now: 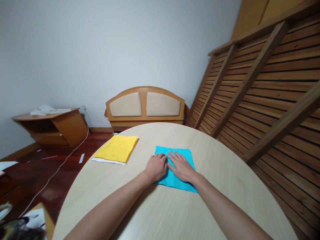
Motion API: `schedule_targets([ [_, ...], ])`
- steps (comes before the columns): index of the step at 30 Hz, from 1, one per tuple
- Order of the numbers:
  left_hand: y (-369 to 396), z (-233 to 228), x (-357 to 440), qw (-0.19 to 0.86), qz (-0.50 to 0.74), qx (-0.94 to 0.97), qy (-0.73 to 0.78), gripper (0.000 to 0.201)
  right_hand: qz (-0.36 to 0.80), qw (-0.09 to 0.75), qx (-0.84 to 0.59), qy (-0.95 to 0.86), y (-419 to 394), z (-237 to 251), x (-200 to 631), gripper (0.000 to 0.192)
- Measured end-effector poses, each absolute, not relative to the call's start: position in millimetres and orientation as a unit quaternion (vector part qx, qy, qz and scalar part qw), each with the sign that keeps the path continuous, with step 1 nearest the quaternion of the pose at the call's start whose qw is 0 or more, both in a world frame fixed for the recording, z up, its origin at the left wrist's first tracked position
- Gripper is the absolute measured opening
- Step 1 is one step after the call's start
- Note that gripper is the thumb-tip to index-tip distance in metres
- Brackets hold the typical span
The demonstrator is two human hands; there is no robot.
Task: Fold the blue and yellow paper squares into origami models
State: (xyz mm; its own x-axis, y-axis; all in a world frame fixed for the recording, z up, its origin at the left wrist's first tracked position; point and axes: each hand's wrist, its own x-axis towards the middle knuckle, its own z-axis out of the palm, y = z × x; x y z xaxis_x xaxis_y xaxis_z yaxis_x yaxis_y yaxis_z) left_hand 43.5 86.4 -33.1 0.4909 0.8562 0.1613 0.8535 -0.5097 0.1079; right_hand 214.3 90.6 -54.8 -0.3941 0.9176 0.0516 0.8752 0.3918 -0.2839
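A square blue folded sheet (pixel 175 180) lies flat on the round table, with faint creases in it; whether it is paper or cloth I cannot tell. My left hand (pixel 157 167) rests on its left part, fingers curled in and closed against the sheet, the tips partly hidden. Close beside it, my right hand (pixel 182 166) lies palm down on the sheet with its fingers stretched out and spread. Farther left on the table is a yellow folded sheet (pixel 117 148), with a white sheet (pixel 107 161) showing beneath its front edge.
The round pale wooden table (pixel 220 173) is in front of me. A headboard (pixel 143 101) stands behind it by the wall. Wooden slatted panels (pixel 270 90) lean at the right. A low cabinet (pixel 67 128) with papers stands at the left, and a white cable (pixel 58 168) crosses the floor.
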Motion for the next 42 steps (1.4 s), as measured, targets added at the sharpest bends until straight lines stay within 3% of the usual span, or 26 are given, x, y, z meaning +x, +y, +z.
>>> schedule_targets([
  [2, 88.5, -32.9, 43.0, 0.004, 0.110, 0.851, 0.514, 0.039, 0.107, 0.091, -0.526, -0.839, 89.0, -52.5, 215.9, 0.063],
  [10, 96.9, -49.6, 35.2, 0.067, 0.095, 0.859, 0.499, 0.062, 0.156, 0.076, -0.424, -0.889, 90.1, -40.0, 250.8, 0.065],
  [16, 97.3, -50.8, 42.9, 0.050, 0.099, 0.842, 0.527, 0.066, 0.112, 0.046, -0.522, -0.844, 115.4, -19.7, 272.7, 0.059],
  [19, 98.1, -52.3, 45.8, 0.044, 0.106, 0.835, 0.538, 0.066, 0.075, 0.078, -0.570, -0.814, 127.0, -12.9, 242.8, 0.055],
  [24, 99.9, -53.6, 44.2, 0.041, 0.103, 0.829, 0.549, 0.065, 0.062, 0.137, -0.597, -0.788, 127.0, -34.8, 192.4, 0.061],
  [28, 102.2, -54.7, 41.3, 0.035, 0.096, 0.824, 0.557, 0.060, 0.062, 0.135, -0.608, -0.780, 119.7, -57.3, 199.0, 0.056],
  [37, 110.6, -30.5, 29.5, -0.036, 0.046, 0.770, 0.636, 0.055, 0.033, 0.125, -0.640, -0.757, 122.4, -64.6, 218.5, 0.064],
  [42, 102.4, -31.3, 54.0, -0.023, 0.134, 0.828, 0.544, 0.056, 0.035, 0.123, -0.641, -0.757, 122.1, -66.0, 216.3, 0.062],
])
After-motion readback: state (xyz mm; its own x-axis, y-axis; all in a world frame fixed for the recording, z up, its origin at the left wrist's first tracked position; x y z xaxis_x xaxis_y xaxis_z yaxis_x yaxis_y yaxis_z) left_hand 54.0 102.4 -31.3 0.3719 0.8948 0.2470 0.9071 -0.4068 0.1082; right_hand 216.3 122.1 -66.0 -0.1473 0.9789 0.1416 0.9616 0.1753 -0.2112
